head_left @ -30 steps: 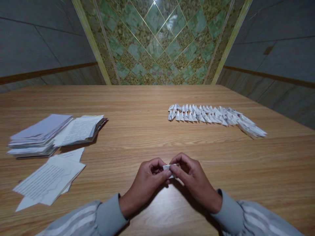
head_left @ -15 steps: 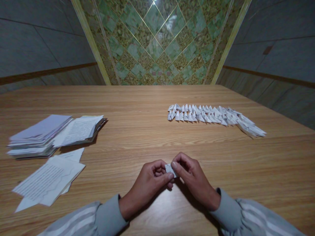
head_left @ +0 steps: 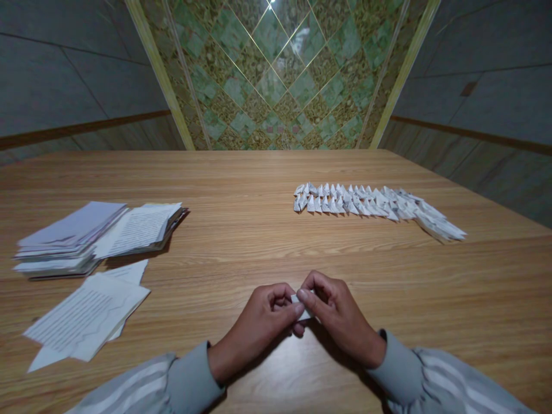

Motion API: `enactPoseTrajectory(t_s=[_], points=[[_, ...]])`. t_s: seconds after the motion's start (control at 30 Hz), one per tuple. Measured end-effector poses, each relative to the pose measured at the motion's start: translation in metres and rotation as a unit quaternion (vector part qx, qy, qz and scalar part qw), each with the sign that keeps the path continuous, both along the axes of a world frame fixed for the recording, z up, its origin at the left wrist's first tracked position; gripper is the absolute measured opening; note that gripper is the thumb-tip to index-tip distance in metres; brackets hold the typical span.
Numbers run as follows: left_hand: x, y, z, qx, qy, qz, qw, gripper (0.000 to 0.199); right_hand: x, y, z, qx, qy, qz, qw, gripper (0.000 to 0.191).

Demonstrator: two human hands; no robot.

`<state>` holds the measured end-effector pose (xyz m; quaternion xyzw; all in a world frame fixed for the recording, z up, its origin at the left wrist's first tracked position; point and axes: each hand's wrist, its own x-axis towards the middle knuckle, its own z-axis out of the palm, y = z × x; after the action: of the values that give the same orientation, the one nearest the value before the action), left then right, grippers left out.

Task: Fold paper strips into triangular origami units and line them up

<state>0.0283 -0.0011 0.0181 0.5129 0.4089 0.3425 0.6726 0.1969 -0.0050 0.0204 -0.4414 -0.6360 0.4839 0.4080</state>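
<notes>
A small folded white paper (head_left: 307, 314) is pinched between both hands, low in the middle of the view and above the wooden table (head_left: 224, 230). My left hand (head_left: 265, 316) grips its left side with thumb and curled fingers. On the other side, my right hand (head_left: 340, 313) holds the paper's upper right part between thumb and index finger. The two hands nearly touch, and their fingers cover much of the paper.
Stacked papers (head_left: 71, 230) lie at the left, beside another pile of printed sheets (head_left: 142, 227). Nearer are loose sheets (head_left: 86, 313). Two rows of small folded paper pieces (head_left: 353, 201) stand at the back right. A tiled wall (head_left: 280, 86) rises behind the table.
The small paper has tilted and shifted slightly down and to the right between the fingers. My right thumb and fingers have moved a little down and left. Both hands keep their hold.
</notes>
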Motion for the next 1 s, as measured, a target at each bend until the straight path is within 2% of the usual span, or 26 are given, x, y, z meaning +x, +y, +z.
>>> enactPoseTrajectory(t_s=[0.17,0.27,0.4,0.6,0.8,1.0], points=[[-0.005,0.000,0.002,0.051,0.022,0.015,0.998,0.043,-0.001,0.003,0.001,-0.053,0.085,0.022,0.995,0.038],[-0.007,0.001,-0.002,0.030,0.008,0.013,0.999,0.042,-0.004,0.002,0.002,-0.079,0.127,0.032,0.988,0.039],[-0.005,0.002,-0.006,-0.005,-0.040,0.002,0.999,0.041,-0.005,0.000,0.002,-0.090,0.134,0.034,0.986,0.040],[-0.003,0.005,0.000,-0.008,-0.025,0.012,1.000,0.032,0.002,0.006,-0.003,-0.016,0.063,-0.063,0.996,0.039],[-0.007,0.008,0.006,0.076,0.020,0.084,0.993,0.021,0.003,0.005,-0.001,0.036,-0.014,-0.032,0.999,0.030],[-0.008,0.005,0.005,0.124,0.048,0.080,0.988,0.019,0.002,0.005,0.001,0.060,-0.033,-0.040,0.997,0.028]])
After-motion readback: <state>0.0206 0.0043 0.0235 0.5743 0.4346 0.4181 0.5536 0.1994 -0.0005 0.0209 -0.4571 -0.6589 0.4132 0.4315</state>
